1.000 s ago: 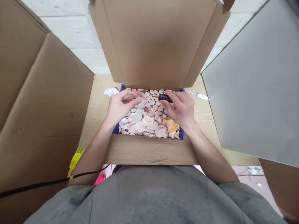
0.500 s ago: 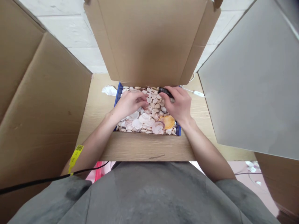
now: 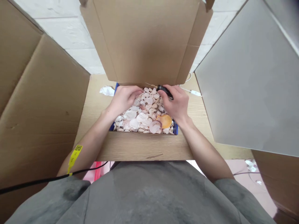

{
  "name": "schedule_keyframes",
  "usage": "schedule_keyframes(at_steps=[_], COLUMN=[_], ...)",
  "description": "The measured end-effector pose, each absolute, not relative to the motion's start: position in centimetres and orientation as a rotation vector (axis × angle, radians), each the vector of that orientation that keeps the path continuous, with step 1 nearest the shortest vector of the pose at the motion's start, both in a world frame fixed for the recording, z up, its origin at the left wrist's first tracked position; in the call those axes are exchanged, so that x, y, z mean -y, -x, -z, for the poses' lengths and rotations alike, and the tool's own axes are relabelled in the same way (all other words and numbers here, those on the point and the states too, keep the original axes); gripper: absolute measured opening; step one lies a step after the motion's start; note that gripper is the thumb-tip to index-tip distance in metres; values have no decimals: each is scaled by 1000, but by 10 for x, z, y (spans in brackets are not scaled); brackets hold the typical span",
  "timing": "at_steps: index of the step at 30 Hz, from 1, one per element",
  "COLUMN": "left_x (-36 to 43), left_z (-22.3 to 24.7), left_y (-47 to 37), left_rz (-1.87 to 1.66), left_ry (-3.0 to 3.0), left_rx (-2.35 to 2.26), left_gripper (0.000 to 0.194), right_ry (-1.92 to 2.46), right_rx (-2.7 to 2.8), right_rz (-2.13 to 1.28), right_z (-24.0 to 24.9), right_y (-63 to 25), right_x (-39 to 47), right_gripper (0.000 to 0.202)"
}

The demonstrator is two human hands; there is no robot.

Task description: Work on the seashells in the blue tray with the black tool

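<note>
A blue-sided box [image 3: 175,129] full of seashells [image 3: 142,117] sits on the wooden table in front of me. My right hand [image 3: 176,101] is wrapped round a black-handled tool with a thin pointed tip [image 3: 164,91], held over the box's far right part with its tip toward the left. At the far left of the shells is my left hand [image 3: 126,98], its fingers curled inward and close together. Whatever its fingertips hold, if anything, is hidden. A large orange scallop shell [image 3: 165,121] lies near the front right corner, beside a pale purple-edged one [image 3: 155,127].
A cardboard flap [image 3: 147,40] stands up behind the box. Cardboard [image 3: 46,93] walls off the left side, and a grey panel [image 3: 245,77] the right. Crumpled white tissue [image 3: 106,91] and a white cable [image 3: 195,93] lie on the table [image 3: 140,147]. A black cable [image 3: 46,179] runs by my left arm.
My left hand has moved from over the middle of the shells to the far left, its fingers curling. The right hand keeps the tool, whose thin tip now shows more clearly.
</note>
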State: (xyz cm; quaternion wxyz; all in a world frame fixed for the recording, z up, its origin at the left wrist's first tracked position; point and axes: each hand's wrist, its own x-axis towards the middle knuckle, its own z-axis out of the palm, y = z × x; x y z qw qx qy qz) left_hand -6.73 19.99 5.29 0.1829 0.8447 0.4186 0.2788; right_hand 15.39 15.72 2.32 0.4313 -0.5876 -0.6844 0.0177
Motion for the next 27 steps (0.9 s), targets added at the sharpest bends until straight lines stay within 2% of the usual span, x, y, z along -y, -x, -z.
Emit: schedule_keyframes(at_steps=[3,9,21,27], left_x=[-196,-191,-197,-198], left_z=[-52,-42,-29,-27], left_y=[84,104,109,109], left_rz=[-875,-796,-531,-514], left_ry=[-2353,-2473,-2757,-2771], left_rx=[-1306,-1431,-1266,-1262], left_gripper=[32,21,31,29], right_ry=[1460,1473,1469,1474], right_rx=[1717,1738,1760,1805], right_rz=[-40,-56,-86,-80], right_z=[-23,-24,-26,-25], right_y=[-154,-153,-152,-152], right_x=[-157,-157,-157,-157], right_gripper=[36,35,34,36])
